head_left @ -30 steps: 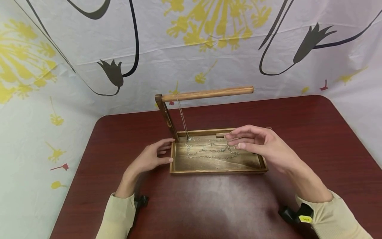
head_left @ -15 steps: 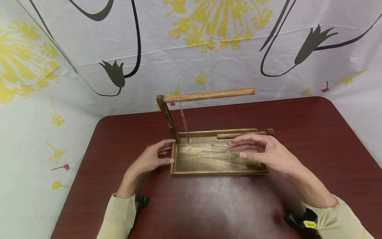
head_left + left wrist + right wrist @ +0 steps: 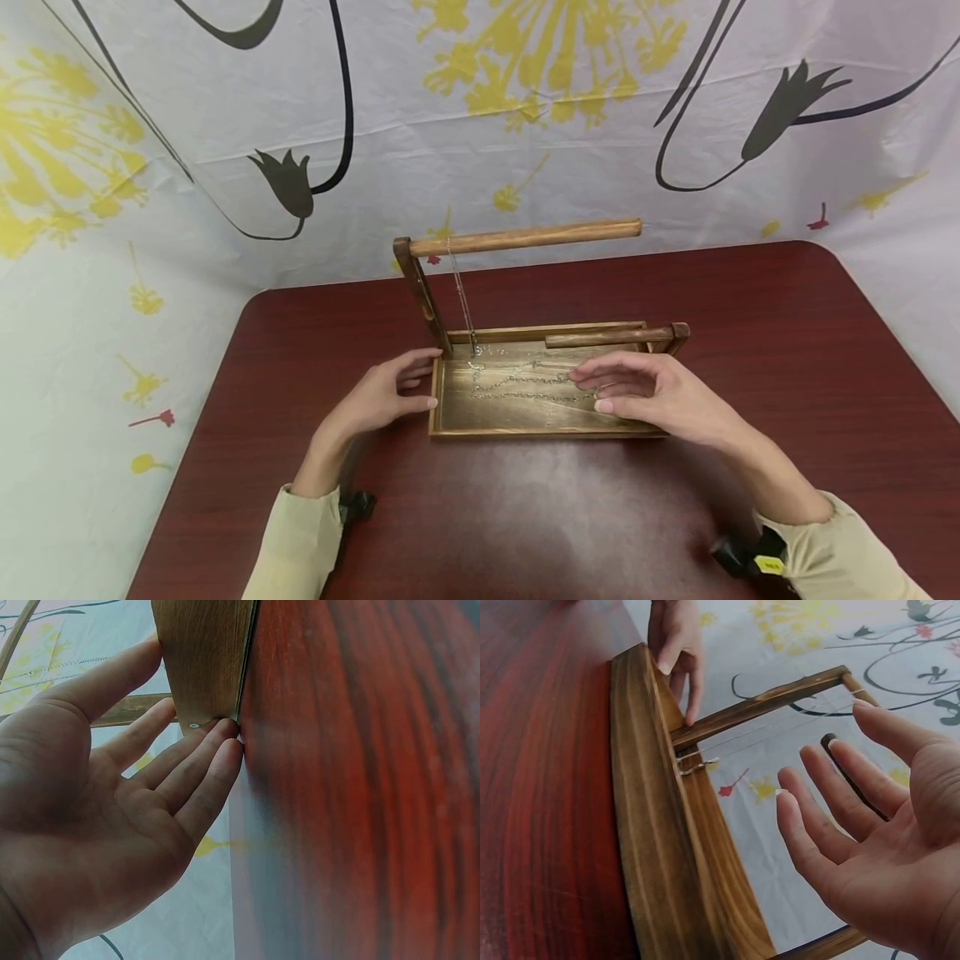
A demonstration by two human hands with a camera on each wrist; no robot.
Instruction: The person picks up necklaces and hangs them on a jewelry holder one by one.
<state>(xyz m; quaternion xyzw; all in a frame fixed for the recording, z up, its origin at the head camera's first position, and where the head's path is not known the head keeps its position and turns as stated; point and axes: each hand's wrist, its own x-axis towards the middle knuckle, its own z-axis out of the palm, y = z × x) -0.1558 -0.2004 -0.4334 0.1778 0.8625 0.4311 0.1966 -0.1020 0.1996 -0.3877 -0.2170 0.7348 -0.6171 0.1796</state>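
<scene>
On my head feed I have the wooden tray (image 3: pixel 540 418) just below the centre of the frame, between the two hands. The left hand (image 3: pixel 375 396), left of centre, rests relaxed fingers and thumb against the tray's left end; the left wrist view shows them nearly straight. The right hand (image 3: pixel 663 392) is over the tray's right part, fingers loosely bent and apart from the thumb, unclenched. The loose chains (image 3: pixel 536 381) lie on the tray floor, their right ends by the right fingertips, and I can't tell whether those touch. Farther left, a necklace (image 3: pixel 461 292) hangs from the upper bar (image 3: pixel 528 237), near the left hand.

The right hand hides the tray's front right corner from me, and part of the post under the lower bar (image 3: pixel 607 337). From the right wrist, the tray's side wall blocks most of its floor. Both sleeves run off the bottom of my head frame, and I can't read the yellow label (image 3: pixel 769 565) at the lower right
</scene>
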